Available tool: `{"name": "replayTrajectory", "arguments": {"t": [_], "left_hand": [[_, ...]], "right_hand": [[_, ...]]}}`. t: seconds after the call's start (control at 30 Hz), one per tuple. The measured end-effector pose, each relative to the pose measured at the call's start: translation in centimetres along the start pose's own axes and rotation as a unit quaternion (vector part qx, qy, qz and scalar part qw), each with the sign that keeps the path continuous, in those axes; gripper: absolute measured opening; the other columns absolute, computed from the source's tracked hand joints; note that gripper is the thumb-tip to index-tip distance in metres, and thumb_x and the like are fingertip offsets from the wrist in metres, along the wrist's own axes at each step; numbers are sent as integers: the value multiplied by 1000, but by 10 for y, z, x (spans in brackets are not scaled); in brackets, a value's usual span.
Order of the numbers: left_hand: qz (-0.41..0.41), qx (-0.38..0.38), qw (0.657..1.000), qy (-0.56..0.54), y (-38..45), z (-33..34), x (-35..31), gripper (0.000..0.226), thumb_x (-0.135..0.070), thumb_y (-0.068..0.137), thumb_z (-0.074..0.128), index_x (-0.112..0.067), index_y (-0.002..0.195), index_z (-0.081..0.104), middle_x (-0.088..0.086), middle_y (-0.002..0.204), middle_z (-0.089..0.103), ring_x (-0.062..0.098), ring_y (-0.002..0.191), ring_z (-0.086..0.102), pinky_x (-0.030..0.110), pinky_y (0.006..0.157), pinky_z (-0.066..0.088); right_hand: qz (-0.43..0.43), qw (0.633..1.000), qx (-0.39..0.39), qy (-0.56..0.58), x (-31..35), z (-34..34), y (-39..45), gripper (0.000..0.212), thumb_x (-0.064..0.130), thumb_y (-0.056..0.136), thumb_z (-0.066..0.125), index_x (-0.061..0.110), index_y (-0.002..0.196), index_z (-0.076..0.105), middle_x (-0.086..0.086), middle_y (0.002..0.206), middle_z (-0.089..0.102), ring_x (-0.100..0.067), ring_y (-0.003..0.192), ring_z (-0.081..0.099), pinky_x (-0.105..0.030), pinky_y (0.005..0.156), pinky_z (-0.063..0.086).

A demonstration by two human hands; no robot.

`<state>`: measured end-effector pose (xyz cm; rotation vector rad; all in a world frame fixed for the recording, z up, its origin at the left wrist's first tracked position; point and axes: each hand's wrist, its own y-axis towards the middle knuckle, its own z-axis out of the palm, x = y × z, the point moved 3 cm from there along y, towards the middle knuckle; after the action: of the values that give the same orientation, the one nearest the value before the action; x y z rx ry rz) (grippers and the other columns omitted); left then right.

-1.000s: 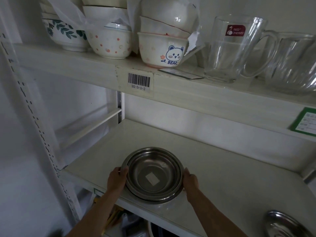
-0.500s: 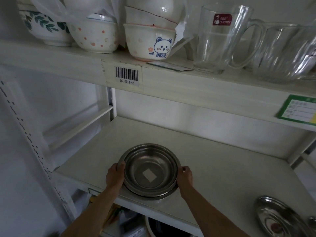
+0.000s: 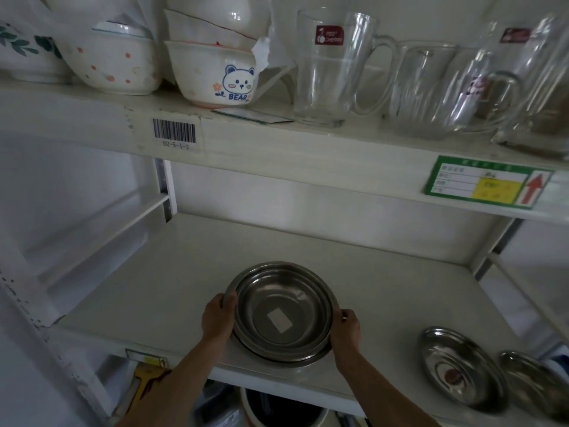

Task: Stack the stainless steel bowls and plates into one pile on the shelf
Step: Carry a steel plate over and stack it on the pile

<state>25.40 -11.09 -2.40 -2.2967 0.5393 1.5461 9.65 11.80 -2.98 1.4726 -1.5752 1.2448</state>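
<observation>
A nested pile of stainless steel bowls point(image 3: 281, 303) sits on the white lower shelf point(image 3: 172, 278) near its front edge, with a white sticker in the top bowl. My left hand point(image 3: 218, 318) grips the pile's left rim and my right hand point(image 3: 345, 329) grips its right rim. At the right of the same shelf lies a steel plate point(image 3: 458, 365) with a dark sticker, and a second steel plate point(image 3: 535, 386) lies beside it at the frame's edge.
The upper shelf point(image 3: 277, 149) hangs low overhead, holding ceramic bowls point(image 3: 215, 72) and glass mugs point(image 3: 332, 69). A white upright point(image 3: 166, 189) stands at the back left. Below the front edge sit a dark bucket point(image 3: 283, 408) and a yellow tool point(image 3: 144, 383).
Both hands have stayed on the bowl pile's rims. The view has shifted right, bringing both plates on the right into sight.
</observation>
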Motion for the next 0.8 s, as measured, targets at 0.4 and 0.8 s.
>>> {"name": "replayTrajectory", "arguments": {"t": [0.4,0.8], "left_hand": [[5,34,999,20,-20,61,-10,34,-27,94,55,0,76,65,22,77,68,35,78,65,35,67,43],[0,64,995,74,-22,63,-11,36,-38,93,53,-4,97,66,18,96,71,35,93,66,33,74,44]], "right_hand": [[-5,999,-31,32,-17,-64,18,22,23,99,42,7,96,57,-12,79,61,-22,68,54,-32,60,41],[20,1000,-5,13,-18,-76,21,26,27,97,48,5,102,61,-7,76,59,-20,70,53,-30,64,40]]}}
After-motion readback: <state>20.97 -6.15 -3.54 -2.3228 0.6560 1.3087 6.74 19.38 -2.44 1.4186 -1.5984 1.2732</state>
